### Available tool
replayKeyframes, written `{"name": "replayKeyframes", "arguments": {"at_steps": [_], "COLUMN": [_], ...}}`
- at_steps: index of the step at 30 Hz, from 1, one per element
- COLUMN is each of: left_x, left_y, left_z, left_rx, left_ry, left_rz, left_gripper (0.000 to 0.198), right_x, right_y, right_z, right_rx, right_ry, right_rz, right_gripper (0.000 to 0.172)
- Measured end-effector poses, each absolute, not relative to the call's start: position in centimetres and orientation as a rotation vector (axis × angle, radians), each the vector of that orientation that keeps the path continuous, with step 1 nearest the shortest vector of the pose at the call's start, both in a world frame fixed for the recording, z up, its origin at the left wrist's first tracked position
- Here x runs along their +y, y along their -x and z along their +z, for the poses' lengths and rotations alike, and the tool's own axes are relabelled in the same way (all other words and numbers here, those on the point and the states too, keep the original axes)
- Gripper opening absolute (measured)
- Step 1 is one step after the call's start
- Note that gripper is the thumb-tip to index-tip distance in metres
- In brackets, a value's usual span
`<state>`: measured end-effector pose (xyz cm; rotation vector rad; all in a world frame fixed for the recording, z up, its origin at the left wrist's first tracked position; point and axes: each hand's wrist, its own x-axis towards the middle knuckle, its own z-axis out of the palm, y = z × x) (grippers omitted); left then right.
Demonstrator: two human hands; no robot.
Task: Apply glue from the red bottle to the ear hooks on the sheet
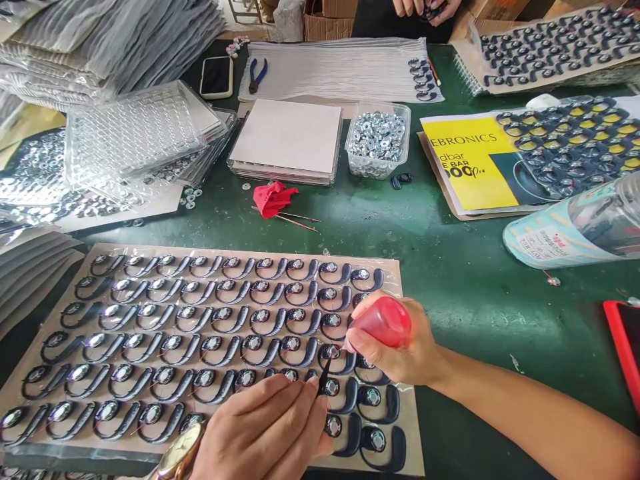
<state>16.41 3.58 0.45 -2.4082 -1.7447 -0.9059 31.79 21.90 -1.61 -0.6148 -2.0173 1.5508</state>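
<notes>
My left hand (267,423), a gold watch (181,448) on its wrist, is closed on dark pointed tweezers (325,377). Their tip is at the round metal centre of a black ear-hook earphone part (330,352). My right hand (420,350) is wrapped around a red squeeze bottle (384,322), tilted nozzle-down toward that same part; whether the nozzle touches it I cannot tell. Rows of similar black hook-shaped parts lie on a film-covered brown cardboard sheet (411,427) under both hands. My hands hide some parts at the lower right.
Beyond the sheet are a red cloth (273,199) with thin sticks, a clear tub (373,167) of metal discs and stacked trays (285,140). A wide bottle (555,230) lies at right. Pliers (256,75) and a phone (217,77) sit farther back, before another person's hands (425,8).
</notes>
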Motion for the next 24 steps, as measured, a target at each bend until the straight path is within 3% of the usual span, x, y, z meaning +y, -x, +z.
{"name": "replayKeyframes", "arguments": {"at_steps": [10,19,24], "left_x": [5.2,6.9,6.8], "left_y": [-15.1,-14.0,-13.5], "left_z": [2.0,2.4,2.5], "left_rx": [-1.739,-2.030,-2.017], "left_ry": [2.569,2.509,2.513], "left_rz": [-1.029,-1.336,-1.342], "left_gripper": [0.018,0.021,0.022], "right_x": [21.9,21.2,22.5], "right_y": [-31.8,-31.9,-31.7], "right_z": [-1.6,-2.2,-0.7], "right_rx": [-2.030,-2.032,-1.833], "right_ry": [0.575,0.401,0.567], "right_rz": [1.534,1.391,1.813], "right_gripper": [0.015,0.017,0.022]}}
